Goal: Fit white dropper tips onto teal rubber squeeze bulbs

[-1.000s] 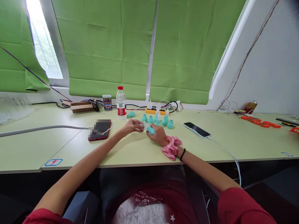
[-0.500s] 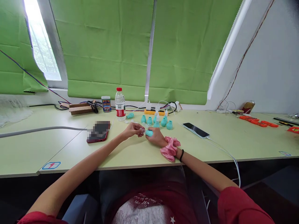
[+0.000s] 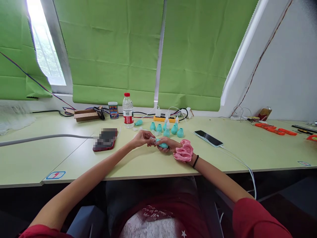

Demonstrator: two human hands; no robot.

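Note:
Above the table's front part, my right hand (image 3: 171, 144) wraps around a teal squeeze bulb (image 3: 162, 145), whose neck points left. My left hand (image 3: 143, 138) is pinched closed at the neck end, on a small clear plastic tip (image 3: 153, 138) partly hidden by the fingers. Just beyond the hands stand several teal bulbs (image 3: 180, 133), some open at the top and a few fitted with whitish pointed nozzles (image 3: 167, 125). Loose clear pieces (image 3: 156, 133) lie beside them. Another teal bulb (image 3: 138, 122) rests on its side near the bottle.
A red-capped water bottle (image 3: 128, 114) and a can (image 3: 113, 110) stand at the back left. One phone (image 3: 106, 138) lies at left, another phone (image 3: 208, 138) at right with a white cable. Behind the bulbs is a yellow power strip (image 3: 165, 119). Orange tools (image 3: 274, 129) lie far right.
My right hand has turned palm-up and shifted slightly right, showing more of the bulb along its fingers. My left hand stays pinched at the neck end.

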